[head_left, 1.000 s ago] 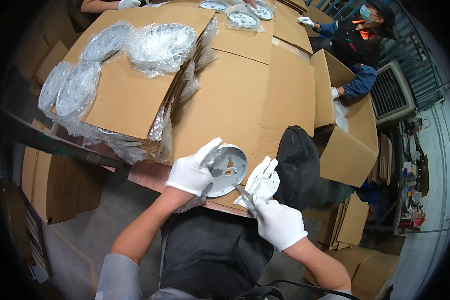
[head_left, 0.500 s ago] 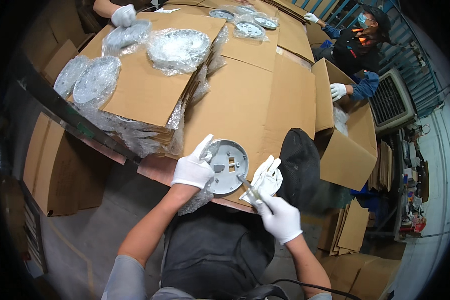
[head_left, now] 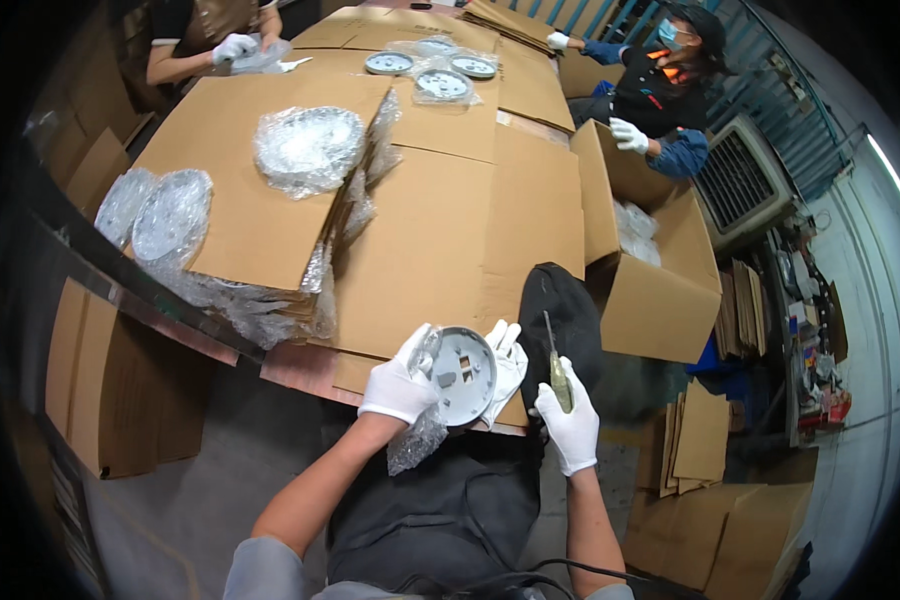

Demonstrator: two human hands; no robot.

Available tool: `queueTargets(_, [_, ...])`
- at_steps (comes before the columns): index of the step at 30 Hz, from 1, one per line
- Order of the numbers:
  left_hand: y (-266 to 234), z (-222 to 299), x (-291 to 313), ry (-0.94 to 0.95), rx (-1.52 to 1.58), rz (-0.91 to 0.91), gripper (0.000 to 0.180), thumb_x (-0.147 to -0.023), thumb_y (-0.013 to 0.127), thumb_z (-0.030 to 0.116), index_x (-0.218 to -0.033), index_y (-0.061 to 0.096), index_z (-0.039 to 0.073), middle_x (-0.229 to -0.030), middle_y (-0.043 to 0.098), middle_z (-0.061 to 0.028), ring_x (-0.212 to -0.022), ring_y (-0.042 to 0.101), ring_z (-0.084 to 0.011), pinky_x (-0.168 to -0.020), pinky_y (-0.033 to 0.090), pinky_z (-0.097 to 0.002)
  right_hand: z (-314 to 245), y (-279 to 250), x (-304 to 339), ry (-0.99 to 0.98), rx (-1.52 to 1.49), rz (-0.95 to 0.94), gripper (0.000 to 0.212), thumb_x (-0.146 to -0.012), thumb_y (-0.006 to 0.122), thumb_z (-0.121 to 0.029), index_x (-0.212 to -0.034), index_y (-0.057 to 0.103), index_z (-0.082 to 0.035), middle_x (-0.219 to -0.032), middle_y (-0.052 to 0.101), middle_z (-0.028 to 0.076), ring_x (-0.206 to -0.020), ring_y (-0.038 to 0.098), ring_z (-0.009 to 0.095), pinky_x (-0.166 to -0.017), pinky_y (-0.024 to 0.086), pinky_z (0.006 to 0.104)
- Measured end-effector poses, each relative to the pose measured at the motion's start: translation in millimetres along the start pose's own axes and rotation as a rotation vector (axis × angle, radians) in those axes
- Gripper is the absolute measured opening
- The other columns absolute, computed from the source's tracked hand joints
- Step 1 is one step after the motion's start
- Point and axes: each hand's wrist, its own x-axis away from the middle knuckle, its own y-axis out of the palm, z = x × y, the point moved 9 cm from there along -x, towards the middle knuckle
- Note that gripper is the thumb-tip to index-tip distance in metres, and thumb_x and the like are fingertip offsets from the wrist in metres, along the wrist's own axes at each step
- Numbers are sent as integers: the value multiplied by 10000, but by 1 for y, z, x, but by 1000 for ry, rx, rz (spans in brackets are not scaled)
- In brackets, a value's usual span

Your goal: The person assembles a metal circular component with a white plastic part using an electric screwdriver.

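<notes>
My left hand [head_left: 400,388], white-gloved, grips the left edge of a round grey plastic disc [head_left: 478,372] with small posts and a rectangular opening. Crumpled bubble wrap [head_left: 419,440] hangs between that hand and the disc. In my right hand [head_left: 572,428], also gloved, is a screwdriver-like tool [head_left: 562,385] with a translucent greenish handle. Its thin shaft points up and away, apart from the disc; what kind of tip it has is too small to tell. An empty white glove [head_left: 508,355] lies on the table's near edge, partly behind the disc.
Left of centre, bubble-wrapped discs [head_left: 310,148] lie on stacked cardboard [head_left: 240,225]. More grey discs [head_left: 442,86] sit farther back. A dark cloth-like item [head_left: 558,300] is beside the glove. A co-worker [head_left: 660,90] stands by an open carton [head_left: 660,290]; another person's gloved hand [head_left: 233,48] handles wrap.
My right hand has drawn the tool off the disc to the right and turned it upward. A person at far left has lifted a wrapped piece off the stack. The view has shifted.
</notes>
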Motion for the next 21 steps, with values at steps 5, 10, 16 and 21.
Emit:
queueTargets(5, [24,1,5,-22,-1,-67,531,-833,565,53,-1362,529,71,-1160,675,-182,-1089,666,-251,-912,506,-301,27,-9,-5,139,-144,17,556,-883,698,-205,-1369,513,-10,-1067,703,123,-798,685,132,-766,540,280])
queueTargets(10, [41,-16,-1,43,-36,-25,593,-795,603,109,-1381,511,98,-1121,681,-191,-1038,680,-276,-899,519,-315,1,-13,-2,-187,289,123,553,-865,707,-205,-1354,525,-20,-1153,661,178,-934,680,265,-833,531,354])
queueTargets(16, [47,-24,-4,17,-10,-29,628,-769,605,84,-1390,504,90,-1103,692,-182,-1002,689,-233,-896,505,-280,-8,-8,8,-393,740,299,618,-765,739,-206,-1346,560,-96,-746,569,95,-725,560,312,-679,458,436])
queueTargets(21, [51,-26,-6,-88,6,-91,666,-726,610,27,-1383,512,64,-1124,693,-161,-960,666,-173,-874,488,-242,1,-8,1,-461,662,293,661,-710,710,-71,-1351,549,-70,-785,539,135,-786,519,343,-702,427,451])
